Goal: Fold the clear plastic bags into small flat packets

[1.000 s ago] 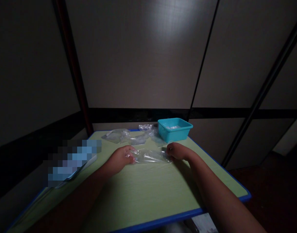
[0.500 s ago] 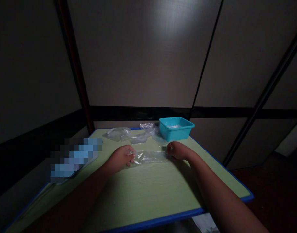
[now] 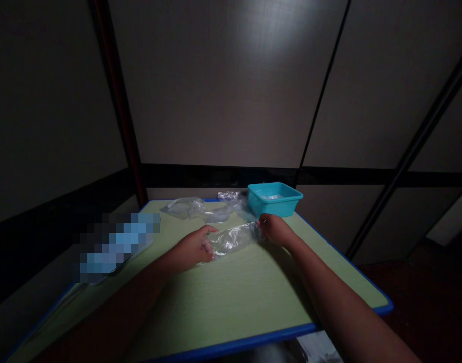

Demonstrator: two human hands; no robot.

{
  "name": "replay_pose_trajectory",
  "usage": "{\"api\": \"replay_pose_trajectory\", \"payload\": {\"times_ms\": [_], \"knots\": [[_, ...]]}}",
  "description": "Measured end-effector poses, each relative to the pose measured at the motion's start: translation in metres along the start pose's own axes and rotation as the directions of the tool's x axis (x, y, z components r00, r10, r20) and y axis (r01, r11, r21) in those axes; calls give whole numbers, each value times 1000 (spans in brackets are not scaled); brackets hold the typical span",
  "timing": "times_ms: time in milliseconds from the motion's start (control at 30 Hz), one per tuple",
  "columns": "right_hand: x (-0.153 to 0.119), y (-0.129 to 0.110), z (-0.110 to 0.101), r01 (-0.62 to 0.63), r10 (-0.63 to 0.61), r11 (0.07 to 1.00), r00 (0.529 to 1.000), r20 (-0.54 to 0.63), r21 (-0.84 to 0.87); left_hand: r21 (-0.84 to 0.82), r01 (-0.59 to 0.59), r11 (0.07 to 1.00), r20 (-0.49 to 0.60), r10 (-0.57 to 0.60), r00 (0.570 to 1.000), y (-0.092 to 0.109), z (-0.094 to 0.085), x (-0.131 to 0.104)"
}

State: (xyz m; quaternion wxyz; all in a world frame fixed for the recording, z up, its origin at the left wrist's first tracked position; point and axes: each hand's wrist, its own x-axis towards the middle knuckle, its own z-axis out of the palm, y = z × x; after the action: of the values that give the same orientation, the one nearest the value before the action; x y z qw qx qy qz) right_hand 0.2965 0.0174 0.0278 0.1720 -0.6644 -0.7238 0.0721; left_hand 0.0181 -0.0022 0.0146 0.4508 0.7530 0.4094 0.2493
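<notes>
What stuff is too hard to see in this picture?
All in the head view:
- What the bluish thing is: blocky squares cover it.
- The tub's whole inside bottom: its near wall blocks it.
- Some fingers of the right hand on the clear plastic: hidden behind the hand.
- The whole white thing below the table: the picture's bottom edge cuts it.

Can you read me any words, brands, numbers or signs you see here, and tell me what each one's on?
None can be read.
Clear plastic bag between the hands: no lettering visible.
Blue basin: no lettering visible on its outside.
Item at the table's left: pixelated, unreadable.
</notes>
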Motion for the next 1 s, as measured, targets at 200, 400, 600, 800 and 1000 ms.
{"api": "replay_pose_trajectory", "payload": {"times_ms": [200,400,600,800,1000], "knots": [[0,6,-2,14,-18,995,999,45,95,-10,57,998,2,-57,998,-8,-10,2],[-3,6,-7,17,-25,998,990,137,60,26,99,995,-12,-99,995,-1,-21,-2],[-6,3,-9,36,-41,999,980,193,27,61,111,992,65,-115,991,2,-25,-6],[-11,1,-17,178,-166,984,958,233,-31,226,61,972,-85,-42,995,-7,-18,1],[-14,-3,-20,217,-192,975,934,301,-54,556,38,831,-303,160,939,-4,-14,2]]}}
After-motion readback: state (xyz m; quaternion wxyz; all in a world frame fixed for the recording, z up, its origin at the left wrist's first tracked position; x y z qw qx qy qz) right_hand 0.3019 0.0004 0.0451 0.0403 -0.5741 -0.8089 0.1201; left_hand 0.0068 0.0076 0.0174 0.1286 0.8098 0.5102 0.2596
